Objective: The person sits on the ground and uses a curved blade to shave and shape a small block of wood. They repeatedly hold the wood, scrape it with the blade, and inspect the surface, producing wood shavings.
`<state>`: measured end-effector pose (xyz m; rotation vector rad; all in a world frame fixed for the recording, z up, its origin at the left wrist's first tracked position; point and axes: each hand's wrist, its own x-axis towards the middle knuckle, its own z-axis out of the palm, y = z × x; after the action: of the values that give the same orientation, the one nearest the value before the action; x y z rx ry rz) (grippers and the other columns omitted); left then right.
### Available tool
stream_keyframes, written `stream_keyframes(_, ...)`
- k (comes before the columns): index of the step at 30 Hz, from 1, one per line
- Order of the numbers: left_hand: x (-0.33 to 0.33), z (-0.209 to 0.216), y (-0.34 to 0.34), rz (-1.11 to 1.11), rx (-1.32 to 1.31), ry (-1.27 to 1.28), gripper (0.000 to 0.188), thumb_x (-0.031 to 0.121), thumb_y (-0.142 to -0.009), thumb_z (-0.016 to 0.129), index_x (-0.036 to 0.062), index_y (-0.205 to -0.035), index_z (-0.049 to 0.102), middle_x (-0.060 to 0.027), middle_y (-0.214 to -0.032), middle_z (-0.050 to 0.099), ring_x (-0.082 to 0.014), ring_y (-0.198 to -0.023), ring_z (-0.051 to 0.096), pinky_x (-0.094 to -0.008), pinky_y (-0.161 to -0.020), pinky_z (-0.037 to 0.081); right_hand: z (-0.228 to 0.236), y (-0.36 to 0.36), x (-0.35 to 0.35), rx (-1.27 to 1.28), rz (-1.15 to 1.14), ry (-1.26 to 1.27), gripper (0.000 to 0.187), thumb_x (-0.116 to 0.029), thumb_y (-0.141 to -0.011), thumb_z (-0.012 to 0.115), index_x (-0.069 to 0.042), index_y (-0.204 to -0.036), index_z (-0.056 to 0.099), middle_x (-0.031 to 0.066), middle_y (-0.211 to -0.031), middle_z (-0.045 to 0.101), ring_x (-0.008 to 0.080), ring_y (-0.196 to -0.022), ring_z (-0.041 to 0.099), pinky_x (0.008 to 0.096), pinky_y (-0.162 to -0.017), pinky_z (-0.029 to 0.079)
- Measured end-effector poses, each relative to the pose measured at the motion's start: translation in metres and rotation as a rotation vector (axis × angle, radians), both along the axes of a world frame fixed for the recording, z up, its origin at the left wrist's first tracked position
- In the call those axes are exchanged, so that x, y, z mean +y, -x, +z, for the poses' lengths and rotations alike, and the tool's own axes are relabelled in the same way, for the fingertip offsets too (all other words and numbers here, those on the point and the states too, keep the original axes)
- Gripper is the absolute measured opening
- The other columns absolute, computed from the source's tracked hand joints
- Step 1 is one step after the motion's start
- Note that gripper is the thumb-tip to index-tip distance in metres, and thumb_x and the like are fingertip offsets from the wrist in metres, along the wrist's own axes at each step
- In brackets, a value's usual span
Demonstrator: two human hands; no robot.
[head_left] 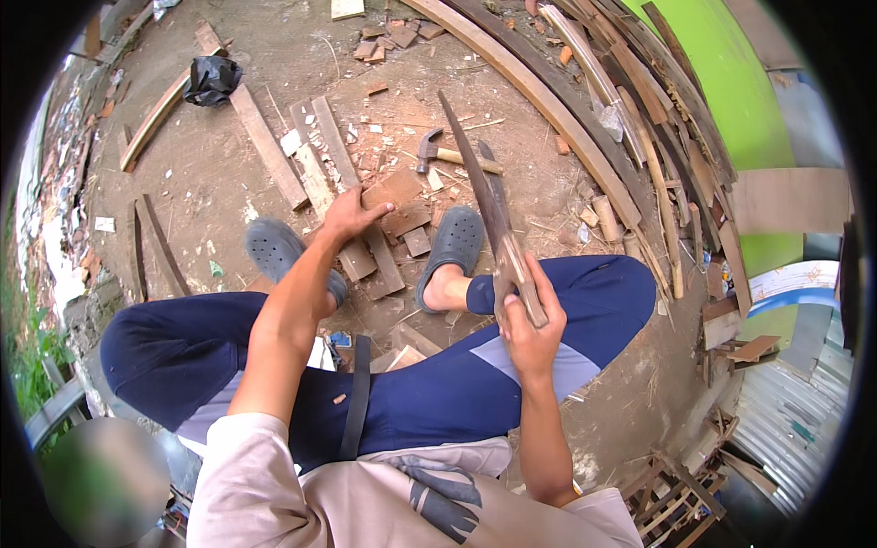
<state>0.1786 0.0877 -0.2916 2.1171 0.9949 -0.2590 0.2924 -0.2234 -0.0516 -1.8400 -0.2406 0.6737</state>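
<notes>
My right hand [533, 333] is wrapped round the wooden handle of a hand saw [475, 178]. The long dark blade points up and away, tilted to the left, above the ground. My left hand [347, 216] reaches down to the wooden planks between my feet, its thumb spread toward a short brown board [395, 189]. It appears to touch the wood; the contact under the palm is hidden. A narrow plank [332, 128] runs out beyond that hand, with a paler plank [315, 178] beside it. Smaller wood offcuts [417, 241] lie just right of the hand.
A claw hammer [466, 160] lies behind the saw blade. Grey clogs [457, 233] are on my feet, either side of the planks. Long timbers [548, 105] are stacked at the right, near a green wall [731, 82]. A black plastic bag [213, 80] sits at the far left.
</notes>
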Motion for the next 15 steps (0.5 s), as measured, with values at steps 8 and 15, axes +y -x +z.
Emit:
stream_keyframes(8, -0.068, 0.01, 0.001, 0.176, 0.005, -0.381, 0.084, 0.064, -0.077, 0.079, 0.0005, -0.127, 0.057, -0.0175, -0.117, 0.062, -0.0322, -0.113, 0.058, -0.0458, -0.1, 0.045, -0.015, 0.005, 0.004, -0.018, -0.015, -0.103, 0.056, 0.004, -0.087, 0.056, 0.005, -0.143, 0.055, 0.0177, -0.131, 0.066, 0.0205, -0.111, 0.064, 0.0309, -0.094, 0.049)
stream_keyframes(15, -0.096, 0.004, 0.005, 0.227, -0.003, -0.485, 0.069, 0.038, -0.073, 0.088, 0.0041, -0.121, 0.053, -0.014, -0.116, 0.058, -0.0318, -0.114, 0.055, -0.0471, -0.1, 0.041, -0.006, 0.006, 0.01, 0.018, -0.004, -0.076, 0.056, 0.007, -0.087, 0.056, -0.001, -0.143, 0.057, 0.0097, -0.111, 0.069, 0.0044, -0.056, 0.051, 0.0216, -0.047, 0.041)
